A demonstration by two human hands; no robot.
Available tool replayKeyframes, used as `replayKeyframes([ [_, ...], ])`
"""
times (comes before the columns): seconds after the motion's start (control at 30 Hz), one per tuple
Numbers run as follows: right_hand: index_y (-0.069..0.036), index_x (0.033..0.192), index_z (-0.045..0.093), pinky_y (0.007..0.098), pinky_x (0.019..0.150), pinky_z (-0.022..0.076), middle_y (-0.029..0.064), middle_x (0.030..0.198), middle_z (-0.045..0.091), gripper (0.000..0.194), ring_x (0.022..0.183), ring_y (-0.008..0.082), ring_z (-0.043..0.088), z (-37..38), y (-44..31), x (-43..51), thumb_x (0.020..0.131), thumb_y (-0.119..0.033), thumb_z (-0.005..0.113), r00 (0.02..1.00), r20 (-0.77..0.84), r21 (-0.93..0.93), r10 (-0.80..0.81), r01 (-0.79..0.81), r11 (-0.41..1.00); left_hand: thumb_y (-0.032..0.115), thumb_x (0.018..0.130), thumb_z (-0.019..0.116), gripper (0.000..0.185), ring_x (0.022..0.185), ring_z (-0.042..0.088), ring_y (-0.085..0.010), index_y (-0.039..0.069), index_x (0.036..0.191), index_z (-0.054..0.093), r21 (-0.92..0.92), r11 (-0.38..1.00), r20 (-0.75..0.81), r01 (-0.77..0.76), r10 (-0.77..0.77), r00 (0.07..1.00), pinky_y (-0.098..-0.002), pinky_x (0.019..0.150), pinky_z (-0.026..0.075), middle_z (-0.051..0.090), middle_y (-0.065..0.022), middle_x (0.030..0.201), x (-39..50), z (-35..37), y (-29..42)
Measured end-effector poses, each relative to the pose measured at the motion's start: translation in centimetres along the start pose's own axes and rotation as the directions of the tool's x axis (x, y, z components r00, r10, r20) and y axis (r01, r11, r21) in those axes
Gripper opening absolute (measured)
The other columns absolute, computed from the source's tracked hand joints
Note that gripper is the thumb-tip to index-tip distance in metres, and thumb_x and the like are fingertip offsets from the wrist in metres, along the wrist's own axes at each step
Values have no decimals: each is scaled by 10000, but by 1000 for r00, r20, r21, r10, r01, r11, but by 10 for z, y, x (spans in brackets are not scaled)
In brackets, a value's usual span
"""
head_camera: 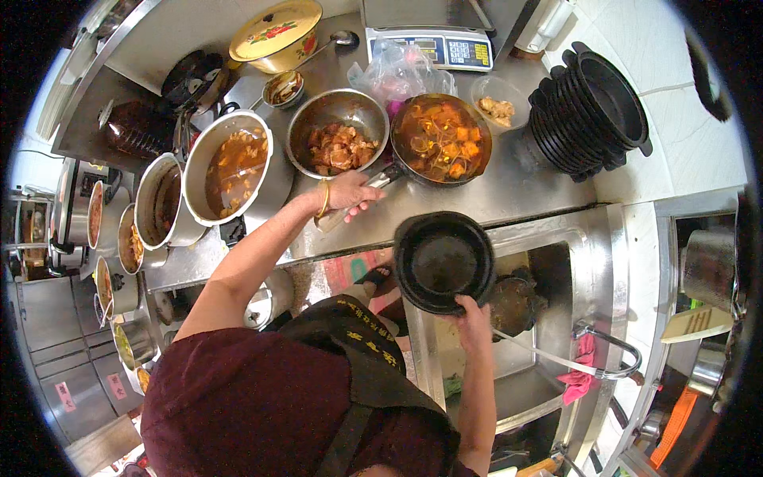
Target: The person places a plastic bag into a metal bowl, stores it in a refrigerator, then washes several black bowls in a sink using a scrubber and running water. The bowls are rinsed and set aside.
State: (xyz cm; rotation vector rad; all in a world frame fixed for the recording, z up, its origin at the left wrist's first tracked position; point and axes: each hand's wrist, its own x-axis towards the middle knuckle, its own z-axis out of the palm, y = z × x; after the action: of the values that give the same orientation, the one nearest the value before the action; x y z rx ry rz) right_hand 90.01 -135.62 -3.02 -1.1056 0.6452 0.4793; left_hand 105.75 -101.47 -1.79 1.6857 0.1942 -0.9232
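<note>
My left hand (351,194) is at the metal handle (343,216) of a pan of stew (441,137), which sits on the steel counter; whether the fingers close around the handle is hard to tell. With my right hand (473,319) I grip the near rim of a black bowl (444,262), held over the front edge of the counter and the sink's corner. Its inside looks dark and wet. Beyond my left hand stands a steel bowl of meat pieces (341,146). A clear plastic bag (405,74) lies behind the pan, beside a plastic tub with pale food pieces (498,110).
Tall pots of food, one a large aluminium pot (228,167), line the left. A digital scale (429,50) and a yellow enamel pot (275,36) stand behind. A stack of black bowls (587,113) stands right, above a sink (524,381) with a curved faucet (626,358).
</note>
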Motion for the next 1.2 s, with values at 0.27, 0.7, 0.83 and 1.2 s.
replayKeyframes([
  [0.27, 59, 1148, 555, 384, 635, 597, 161, 968, 655, 417, 828, 266, 669, 78, 29, 85, 844, -224, 589, 991, 110, -233, 81, -53, 971, 407, 777, 697, 466, 942, 625, -332, 65, 1068, 570, 858, 456, -437, 238, 401, 805, -450, 766, 501, 641, -170, 1043, -20, 7, 26],
  [0.7, -5, 1230, 445, 378, 733, 565, 185, 1078, 605, 491, 840, 241, 653, -19, 89, 31, 939, -389, 538, 989, -144, 328, -32, 79, 941, 15, 783, 634, 342, 1013, 586, -312, -12, 1118, 574, 677, 374, 30, -634, 847, 531, -381, 899, 456, 596, -166, 1110, -31, 144, 27],
  [0.83, -9, 1094, 492, 350, 520, 491, 112, 771, 613, 252, 565, 170, 574, -187, 65, -29, 947, -212, 503, 369, -862, -362, -346, 29, 932, 46, 821, 603, 333, 893, 642, -213, 19, 1150, 560, 391, 696, 228, -602, 561, 796, -306, 745, 509, 594, -133, 1113, -9, 212, 7],
  [1.2, 29, 951, 452, 501, 522, 512, 221, 625, 625, 384, 581, 399, 642, -318, -68, 35, 886, -338, 545, 196, -148, -924, -969, -378, 65, 135, 885, 592, 233, 788, 671, -200, 20, 1088, 574, 315, 857, 339, -409, 301, 891, -299, 673, 525, 656, -137, 1015, 75, 332, -68],
])
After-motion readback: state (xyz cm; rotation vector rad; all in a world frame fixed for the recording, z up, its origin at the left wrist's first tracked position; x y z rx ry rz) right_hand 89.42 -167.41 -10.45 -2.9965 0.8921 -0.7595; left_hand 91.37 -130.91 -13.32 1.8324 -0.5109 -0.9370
